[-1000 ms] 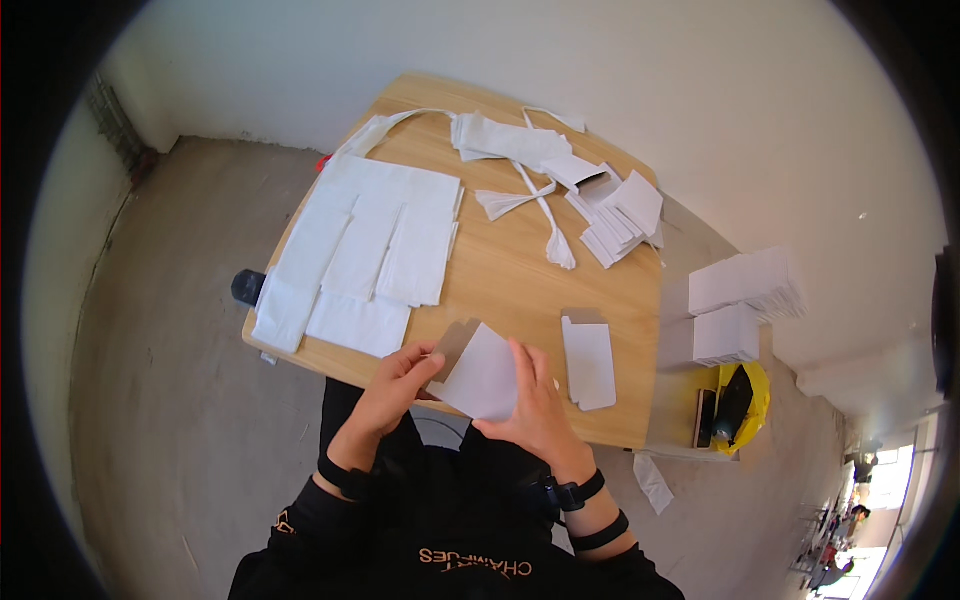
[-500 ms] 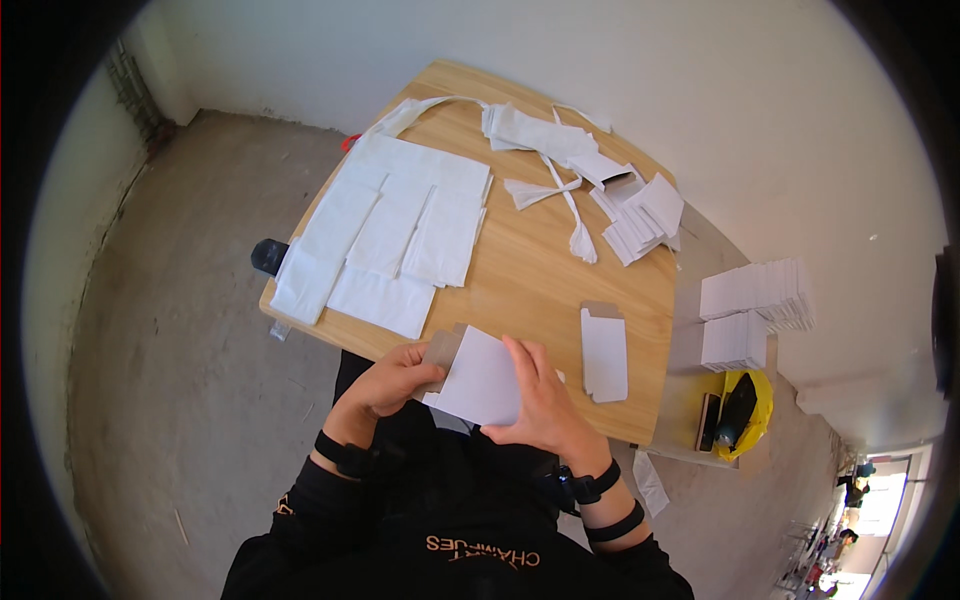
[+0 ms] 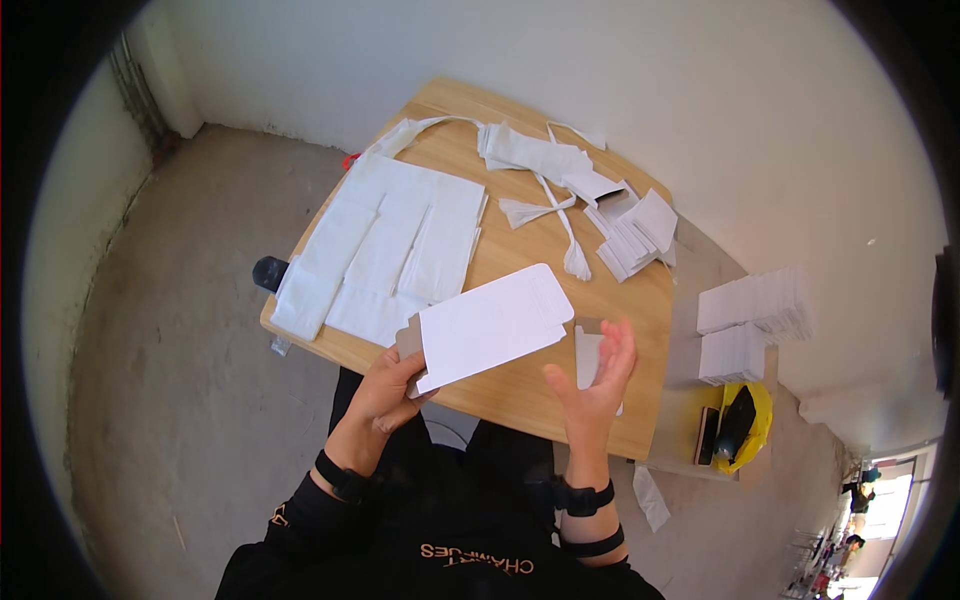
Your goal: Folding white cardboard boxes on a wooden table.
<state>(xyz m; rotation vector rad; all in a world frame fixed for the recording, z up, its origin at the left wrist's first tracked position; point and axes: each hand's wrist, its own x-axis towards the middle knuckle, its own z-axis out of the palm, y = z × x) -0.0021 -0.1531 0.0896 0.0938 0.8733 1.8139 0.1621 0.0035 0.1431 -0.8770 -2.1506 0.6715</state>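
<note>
My left hand (image 3: 382,390) grips the grey-flapped end of a flat white cardboard box (image 3: 495,325), tilted above the table's near edge. The far end of this box, with its rounded flap, points up and to the right. Nothing is in my right hand (image 3: 597,385), which is raised with thumb and fingers apart, to the right of the box. Partly hidden behind that hand, another flat white box (image 3: 588,355) lies on the wooden table (image 3: 520,255).
Flat white bags (image 3: 390,235) cover the table's left side. White strips (image 3: 530,150) and a loose pile of white boxes (image 3: 632,235) lie at the far right. Beyond the right edge stand stacked white boxes (image 3: 730,352) and a yellow bag (image 3: 757,425) with dark objects.
My right hand has let go of the white box and moved right, opening. The box, still in my left hand, has swung up and forward over the table edge.
</note>
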